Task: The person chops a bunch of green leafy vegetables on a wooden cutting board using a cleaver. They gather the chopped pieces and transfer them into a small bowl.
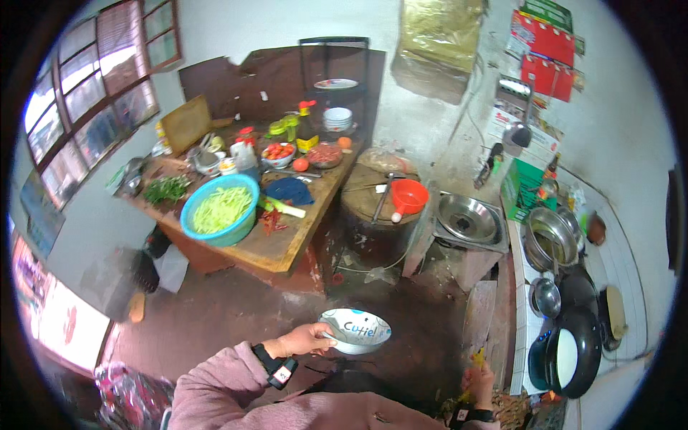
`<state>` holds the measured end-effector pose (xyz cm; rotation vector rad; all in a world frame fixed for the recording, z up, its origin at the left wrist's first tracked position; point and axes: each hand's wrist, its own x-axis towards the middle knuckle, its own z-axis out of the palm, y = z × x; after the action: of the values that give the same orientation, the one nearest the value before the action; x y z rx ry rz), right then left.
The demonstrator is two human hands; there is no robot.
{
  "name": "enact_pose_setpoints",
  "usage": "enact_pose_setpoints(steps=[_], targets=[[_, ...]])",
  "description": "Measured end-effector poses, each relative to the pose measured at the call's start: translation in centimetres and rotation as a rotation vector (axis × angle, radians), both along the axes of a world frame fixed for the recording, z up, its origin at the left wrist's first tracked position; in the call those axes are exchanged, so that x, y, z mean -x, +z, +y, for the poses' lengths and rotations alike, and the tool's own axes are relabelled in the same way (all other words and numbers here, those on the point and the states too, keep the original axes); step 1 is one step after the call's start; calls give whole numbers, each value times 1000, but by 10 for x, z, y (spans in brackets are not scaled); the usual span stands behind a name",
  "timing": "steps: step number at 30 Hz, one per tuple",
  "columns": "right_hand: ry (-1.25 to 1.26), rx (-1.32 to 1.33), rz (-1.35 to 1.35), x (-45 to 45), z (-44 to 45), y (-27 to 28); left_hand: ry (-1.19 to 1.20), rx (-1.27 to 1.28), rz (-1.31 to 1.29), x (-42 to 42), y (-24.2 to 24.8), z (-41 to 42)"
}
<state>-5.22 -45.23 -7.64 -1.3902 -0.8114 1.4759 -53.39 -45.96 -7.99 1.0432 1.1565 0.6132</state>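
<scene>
My left hand (306, 339) grips the rim of a white patterned bowl (361, 332), which is held tilted above the floor and shows lettering inside. Down at the right, my right hand (479, 380) is closed around a small yellow thing (478, 357), too blurred to name. Ahead on the left, a blue plastic basin (232, 236) full of shredded pale green vegetable (223, 209) stands on a wooden table (269, 252). Beside the basin lie a green stalk (285, 207), dried red chillies (272, 221) and a dark blue cloth (290, 191).
A red plastic ladle (409, 196) rests on a round wooden lid (357, 188). Right of it is a metal basin (466, 217). Along the tiled stove at the right stand a black wok (588, 352), a steel pot (549, 236) and a metal ladle (547, 298).
</scene>
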Motion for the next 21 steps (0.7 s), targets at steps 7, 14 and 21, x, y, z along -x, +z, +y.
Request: enact_pose_setpoints(steps=[7,14,21], targets=[[147,-137,208,39,28,-4,366,-112,76,37,35,-100],[538,-199,1,136,44,63,758,-191,96,101,66,-169],[810,-213,23,330,51,88,950,-296,40,234,57,-233]])
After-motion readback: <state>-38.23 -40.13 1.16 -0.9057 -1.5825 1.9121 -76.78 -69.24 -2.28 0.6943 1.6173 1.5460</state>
